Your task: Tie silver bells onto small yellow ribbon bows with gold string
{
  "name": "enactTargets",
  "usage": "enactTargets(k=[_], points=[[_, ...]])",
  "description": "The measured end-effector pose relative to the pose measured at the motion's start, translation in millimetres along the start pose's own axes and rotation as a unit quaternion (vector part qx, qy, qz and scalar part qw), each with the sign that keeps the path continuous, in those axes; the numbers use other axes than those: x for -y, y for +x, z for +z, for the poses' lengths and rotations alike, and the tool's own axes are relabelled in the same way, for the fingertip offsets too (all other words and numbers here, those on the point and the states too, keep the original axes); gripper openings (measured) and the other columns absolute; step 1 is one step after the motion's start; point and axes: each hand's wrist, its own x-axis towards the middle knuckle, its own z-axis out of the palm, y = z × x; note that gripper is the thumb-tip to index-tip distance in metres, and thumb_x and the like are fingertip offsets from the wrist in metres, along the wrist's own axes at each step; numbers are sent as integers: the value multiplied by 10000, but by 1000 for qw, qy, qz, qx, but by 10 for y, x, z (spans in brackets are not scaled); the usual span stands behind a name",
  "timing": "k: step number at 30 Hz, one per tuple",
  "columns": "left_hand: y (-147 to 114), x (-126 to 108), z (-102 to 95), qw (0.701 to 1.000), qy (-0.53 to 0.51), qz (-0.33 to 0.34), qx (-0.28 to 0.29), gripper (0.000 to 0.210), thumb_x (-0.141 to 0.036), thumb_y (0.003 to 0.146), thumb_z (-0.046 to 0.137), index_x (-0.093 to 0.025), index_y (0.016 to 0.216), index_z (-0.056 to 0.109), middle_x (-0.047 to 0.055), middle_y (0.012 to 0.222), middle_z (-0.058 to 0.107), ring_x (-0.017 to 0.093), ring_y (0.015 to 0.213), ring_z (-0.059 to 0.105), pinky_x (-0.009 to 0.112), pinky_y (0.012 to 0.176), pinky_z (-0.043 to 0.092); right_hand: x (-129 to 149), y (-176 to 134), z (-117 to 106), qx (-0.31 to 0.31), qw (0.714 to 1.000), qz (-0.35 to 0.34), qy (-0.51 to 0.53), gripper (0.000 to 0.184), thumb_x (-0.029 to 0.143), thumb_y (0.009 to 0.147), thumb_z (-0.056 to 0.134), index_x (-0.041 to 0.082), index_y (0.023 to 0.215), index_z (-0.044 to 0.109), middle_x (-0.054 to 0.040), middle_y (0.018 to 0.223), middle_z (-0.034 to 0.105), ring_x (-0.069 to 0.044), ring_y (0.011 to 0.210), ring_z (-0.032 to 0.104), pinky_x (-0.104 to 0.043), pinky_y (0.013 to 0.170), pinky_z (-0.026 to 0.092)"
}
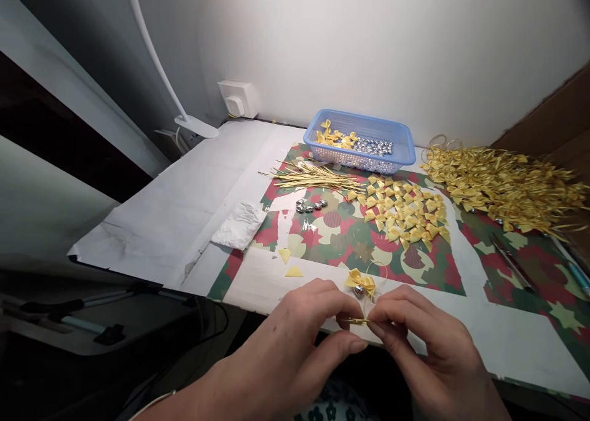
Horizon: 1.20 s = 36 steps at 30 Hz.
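At the table's near edge, a thin gold cord [357,321] runs between the fingertips of both hands. My left hand [299,335] is closed on one part of it, its index finger curled and its thumb just below. My right hand [428,338] pinches the cord between thumb and forefinger. Just beyond the fingertips lies a yellow ribbon bow [359,279] with a silver bell [359,291] at its middle. A loop of the pale gold cord arches behind this bow. The fingers partly hide the cord's ends.
A blue basket [405,141] at the wall holds bows and silver bells. Gold cords [318,178], loose bells [311,206] and rows of bows [401,209] lie on patterned paper. Finished-looking bows heap [507,184] at right, near tweezers [511,261]. Crumpled tissue [239,225] lies left.
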Motion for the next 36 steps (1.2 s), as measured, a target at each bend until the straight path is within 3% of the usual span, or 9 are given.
enactTargets(k=[9, 14, 20, 36], points=[[111, 31, 46, 997, -51, 26, -53, 183, -147, 934, 554, -193, 800, 669, -12, 792, 621, 136, 767, 579, 241, 701, 425, -12, -12, 63, -29, 1000, -5, -2, 196, 47, 936, 491, 209, 943, 601, -17, 881, 603, -124, 805, 580, -217, 712, 475], [104, 55, 57, 994, -56, 53, -72, 200, -137, 935, 550, -188, 790, 678, -2, 786, 643, 137, 750, 593, 243, 700, 437, -13, -11, 2, 18, 999, 35, 15, 172, 107, 934, 536, 240, 1028, 591, -4, 945, 643, -125, 813, 608, -208, 645, 480], [92, 42, 44, 995, -40, 59, -66, 209, -122, 934, 551, -191, 798, 694, 2, 787, 653, 139, 752, 603, 240, 706, 448, -32, -10, 33, -10, 998, 38, 47, 149, 121, 950, 508, 223, 959, 615, -25, 881, 637, -145, 788, 606, -227, 639, 475], [88, 63, 70, 991, -17, 103, -83, 221, -103, 948, 513, -173, 846, 696, 23, 800, 637, 138, 734, 590, 242, 678, 452, -24, 18, 24, 2, 1000, 8, -1, 151, 82, 937, 529, 214, 934, 603, -13, 857, 620, -129, 788, 608, -220, 687, 490]])
